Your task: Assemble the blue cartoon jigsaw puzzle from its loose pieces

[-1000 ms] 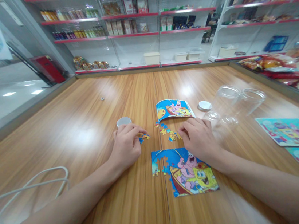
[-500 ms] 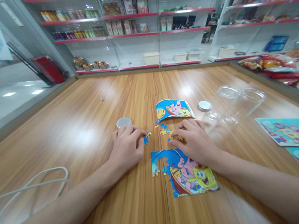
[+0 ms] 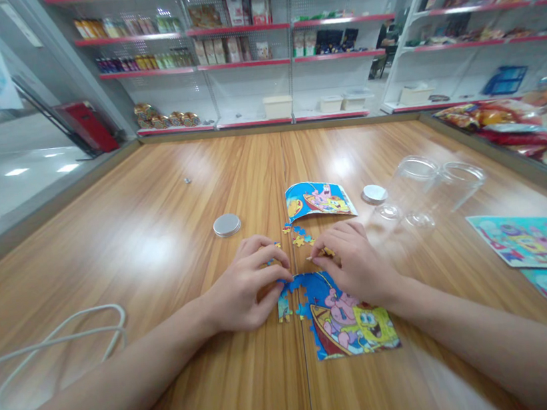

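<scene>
left hand (image 3: 247, 289): fingers pinched together at the upper-left edge of the puzzle (image 3: 352, 322); seems to grip a blue piece (image 3: 282, 283), hard to tell since it blends into the puzzle's blue
right hand (image 3: 356, 262): thumb and forefinger clamped on a yellow piece (image 3: 324, 252), just above the puzzle's top edge
puzzle: partly built, flat on the surface (image 3: 153, 207) between the two forearms; upper-left corner has gaps
loose pieces (image 3: 300, 236): small scatter just beyond both hands
picture (image 3: 319, 200): cartoon print, flat, just past the loose pieces
lids: left lid (image 3: 226, 224) beyond the left hand, right lid (image 3: 374, 194) beside the picture
jars (image 3: 428, 195): two, clear, on their sides, right of the right lid
sheets (image 3: 535, 241): coloured, two, far right, well apart from the hands
cable (image 3: 54, 341): white loop, far left
</scene>
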`<state>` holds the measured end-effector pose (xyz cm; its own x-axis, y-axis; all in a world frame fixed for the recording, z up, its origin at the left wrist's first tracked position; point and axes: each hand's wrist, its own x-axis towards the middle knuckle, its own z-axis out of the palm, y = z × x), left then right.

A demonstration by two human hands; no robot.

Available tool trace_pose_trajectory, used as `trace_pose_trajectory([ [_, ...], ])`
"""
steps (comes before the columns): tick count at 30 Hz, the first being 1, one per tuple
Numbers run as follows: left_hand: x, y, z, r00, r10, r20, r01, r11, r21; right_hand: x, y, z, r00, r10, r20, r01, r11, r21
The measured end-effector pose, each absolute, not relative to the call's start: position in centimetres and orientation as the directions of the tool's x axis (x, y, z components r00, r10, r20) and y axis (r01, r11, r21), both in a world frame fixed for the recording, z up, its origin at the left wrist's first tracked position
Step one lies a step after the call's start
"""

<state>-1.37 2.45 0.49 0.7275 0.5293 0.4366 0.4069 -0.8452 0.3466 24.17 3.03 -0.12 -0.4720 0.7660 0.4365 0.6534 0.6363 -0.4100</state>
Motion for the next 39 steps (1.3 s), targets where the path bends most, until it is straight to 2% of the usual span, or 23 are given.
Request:
trace_pose_trajectory([
  [6, -1.2, 2.6, -0.4, 0.626, 0.583, 0.518, 0.468, -0.812, 0.349, 23.5, 2.2, 0.5, -0.540, 0.639, 0.548, 0.510, 0.767, -0.391],
  [10, -0.8, 2.2, -0.9, 0.613, 0.547, 0.571, 0.403, -0.837, 0.370, 23.0, 1.5, 0.7, -0.591, 0.554, 0.587, 0.409, 0.833, -0.373],
  [13, -0.6, 2.0, -0.7, 0.585, 0.566, 0.580, 0.347, -0.822, 0.452, 23.0, 1.4, 0.7, -0.596, 0.535, 0.598, 0.386, 0.845, -0.370],
  [16, -0.6, 2.0, -0.4, 0.533, 0.639, 0.555, 0.306, -0.757, 0.577, 23.2, 1.5, 0.7, -0.594, 0.560, 0.577, 0.402, 0.828, -0.391],
  [18, -0.7, 2.1, -0.2, 0.515, 0.663, 0.544, 0.284, -0.731, 0.621, 23.2, 1.7, 0.7, -0.604, 0.570, 0.557, 0.410, 0.822, -0.396],
  [23, -0.5, 2.2, 0.3, 0.590, 0.587, 0.555, 0.226, -0.779, 0.585, 23.1, 1.8, 0.5, -0.644, 0.537, 0.546, 0.405, 0.844, -0.352],
  [33, -0.6, 2.2, 0.5, 0.656, 0.544, 0.523, 0.253, -0.811, 0.527, 23.0, 1.8, 0.2, -0.628, 0.506, 0.592, 0.364, 0.862, -0.351],
  [36, -0.6, 2.1, 0.5, 0.631, 0.564, 0.532, 0.285, -0.807, 0.518, 23.0, 1.8, 0.2, -0.648, 0.503, 0.571, 0.370, 0.864, -0.342],
  [39, -0.6, 2.3, 0.4, 0.559, 0.623, 0.547, 0.373, -0.778, 0.506, 23.0, 1.8, 0.3, -0.605, 0.572, 0.554, 0.443, 0.820, -0.363],
])
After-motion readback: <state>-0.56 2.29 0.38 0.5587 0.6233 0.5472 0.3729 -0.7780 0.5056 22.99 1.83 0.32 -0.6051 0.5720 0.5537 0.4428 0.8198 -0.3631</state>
